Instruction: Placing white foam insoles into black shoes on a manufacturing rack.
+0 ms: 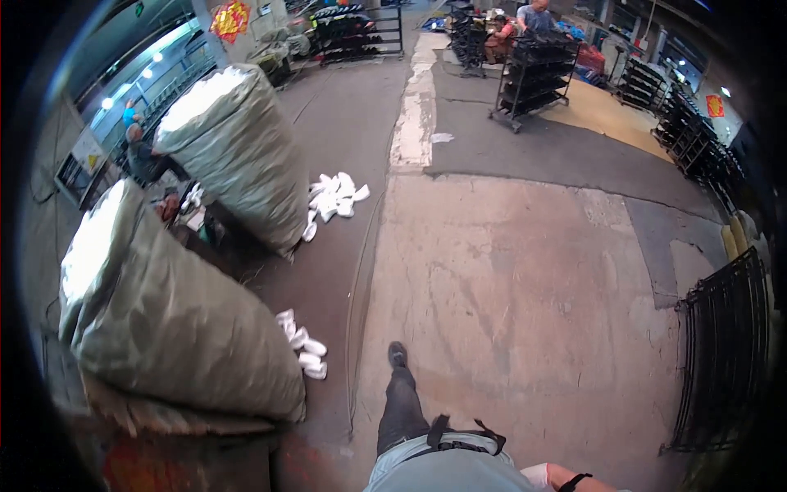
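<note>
We see two huge grey sacks (pixel 184 328) of white pieces. Just right of the nearer sack lie about six white soles (pixel 303 348); a bigger heap (pixel 334 197) lies right of the farther one. Only our right wrist (pixel 566 480) shows; both hands are out of view, so their state cannot be told.

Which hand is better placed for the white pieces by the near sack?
Left, likely: white pieces lie left of the leg. Neither hand shows, only the right forearm, on the far side.
</note>
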Tool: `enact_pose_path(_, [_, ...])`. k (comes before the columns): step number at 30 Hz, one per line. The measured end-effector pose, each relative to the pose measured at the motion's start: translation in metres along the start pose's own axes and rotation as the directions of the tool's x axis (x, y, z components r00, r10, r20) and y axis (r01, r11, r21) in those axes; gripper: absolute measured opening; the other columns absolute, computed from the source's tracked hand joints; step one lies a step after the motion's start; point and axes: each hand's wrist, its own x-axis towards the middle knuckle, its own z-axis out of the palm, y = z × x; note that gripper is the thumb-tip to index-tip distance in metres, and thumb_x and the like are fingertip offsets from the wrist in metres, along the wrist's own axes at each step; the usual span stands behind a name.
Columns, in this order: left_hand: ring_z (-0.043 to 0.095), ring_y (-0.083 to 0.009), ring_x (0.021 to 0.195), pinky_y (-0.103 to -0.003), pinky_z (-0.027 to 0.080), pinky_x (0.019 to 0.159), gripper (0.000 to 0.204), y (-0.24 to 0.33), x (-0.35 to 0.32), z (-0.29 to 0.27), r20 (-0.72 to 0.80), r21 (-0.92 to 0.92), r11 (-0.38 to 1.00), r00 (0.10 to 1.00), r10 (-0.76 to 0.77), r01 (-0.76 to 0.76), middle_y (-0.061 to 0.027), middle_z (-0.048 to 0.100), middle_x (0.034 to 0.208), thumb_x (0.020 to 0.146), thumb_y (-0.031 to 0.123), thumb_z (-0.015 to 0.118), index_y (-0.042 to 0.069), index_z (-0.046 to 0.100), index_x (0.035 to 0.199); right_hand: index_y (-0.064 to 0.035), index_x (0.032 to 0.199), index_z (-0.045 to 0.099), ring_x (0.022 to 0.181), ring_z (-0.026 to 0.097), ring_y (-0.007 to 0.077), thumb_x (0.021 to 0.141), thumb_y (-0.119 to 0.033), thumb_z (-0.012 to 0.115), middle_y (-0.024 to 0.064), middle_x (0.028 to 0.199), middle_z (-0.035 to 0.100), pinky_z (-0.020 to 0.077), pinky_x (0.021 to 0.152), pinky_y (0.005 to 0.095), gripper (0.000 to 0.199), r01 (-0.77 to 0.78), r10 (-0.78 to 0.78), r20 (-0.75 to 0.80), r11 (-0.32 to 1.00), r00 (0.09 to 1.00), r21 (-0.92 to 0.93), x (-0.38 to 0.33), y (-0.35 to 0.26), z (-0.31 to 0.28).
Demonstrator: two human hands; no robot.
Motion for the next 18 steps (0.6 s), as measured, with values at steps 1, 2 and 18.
enact_pose_path(1, [0.069, -0.0417, 0.129, -0.051, 0.054, 0.109, 0.046, 0.010, 0.030, -0.044, 0.010, 0.036, 0.999, 1.000, 0.028, -0.028, -0.0259, 0.073, 0.136, 0.101, 0.036, 0.063, 0.003, 0.076, 0.130, -0.0050, 0.128, 0.078, 0.105, 0.078, 0.0300, 0.097, -0.024, 0.067, 0.0170, 0.121, 0.082, 0.0619, 0.095, 0.0422, 0.039, -0.010, 0.010, -0.004, 1.000, 1.000, -0.017, 0.034, 0.006, -0.042])
enact_pose_path(2, [0.069, -0.0417, 0.130, -0.051, 0.054, 0.110, 0.046, 0.023, 0.061, -0.090, 0.021, 0.074, 0.996, 0.998, 0.058, -0.059, -0.0259, 0.073, 0.136, 0.101, 0.037, 0.063, 0.003, 0.076, 0.130, -0.0052, 0.129, 0.078, 0.105, 0.078, 0.0292, 0.098, -0.025, 0.066, 0.0166, 0.121, 0.082, 0.0621, 0.096, 0.0418, 0.039, -0.021, 0.021, -0.011, 0.999, 1.000, -0.034, 0.050, 0.010, -0.089])
enact_pose_path(18, [0.078, -0.0346, 0.118, -0.043, 0.058, 0.106, 0.040, 0.425, 0.381, -0.754, -0.674, 0.115, 0.988, 0.722, 0.157, -0.107, -0.0222, 0.081, 0.122, 0.099, 0.027, 0.067, 0.001, 0.080, 0.126, -0.0067, 0.167, 0.047, 0.088, 0.076, 0.0270, 0.106, -0.025, 0.067, 0.0165, 0.113, 0.077, 0.0617, 0.074, 0.0421, 0.066, 0.013, 0.878, -0.476, 0.477, -0.046, 0.879, 0.206, 0.063, -0.842])
